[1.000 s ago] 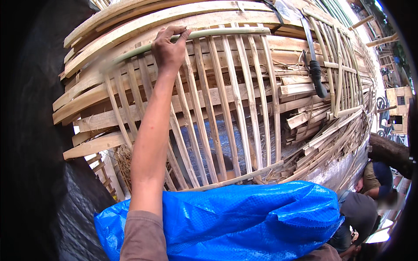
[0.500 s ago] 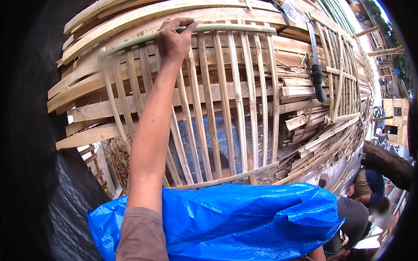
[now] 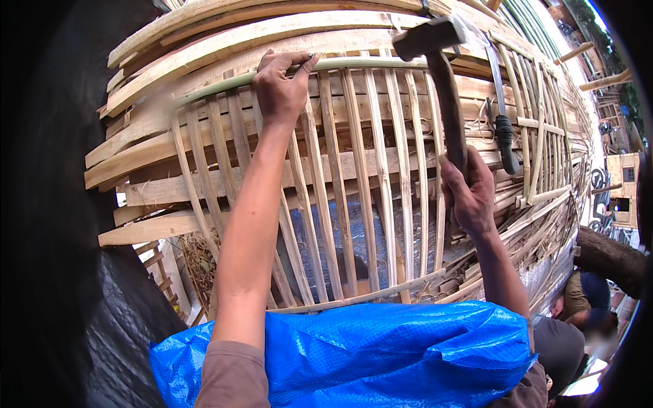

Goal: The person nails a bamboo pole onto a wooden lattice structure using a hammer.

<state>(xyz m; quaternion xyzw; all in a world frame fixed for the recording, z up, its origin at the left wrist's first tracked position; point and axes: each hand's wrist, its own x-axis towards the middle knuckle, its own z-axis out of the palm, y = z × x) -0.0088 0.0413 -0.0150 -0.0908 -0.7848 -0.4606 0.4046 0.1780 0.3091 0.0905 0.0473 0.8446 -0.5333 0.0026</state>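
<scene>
My left hand (image 3: pixel 280 87) reaches up and pinches a small nail against a green bamboo strip (image 3: pixel 354 65) that lies across the top of a row of upright bamboo slats (image 3: pixel 360 190). My right hand (image 3: pixel 469 190) grips the wooden handle of a hammer (image 3: pixel 445 88). Its dark metal head is raised near the upper right end of the strip. The slats form a panel fixed over thick horizontal wooden planks (image 3: pixel 204 47).
A blue tarpaulin (image 3: pixel 381 353) bulges across the bottom of the view, below the slats. A knife with a black wrapped handle (image 3: pixel 502 115) is stuck in the frame at the right. Black sheeting (image 3: pixel 88 306) covers the left side. Another person (image 3: pixel 585 299) crouches at the lower right.
My right hand has come into view with the hammer raised. My left hand stays on the green strip, which has shifted slightly lower in the picture.
</scene>
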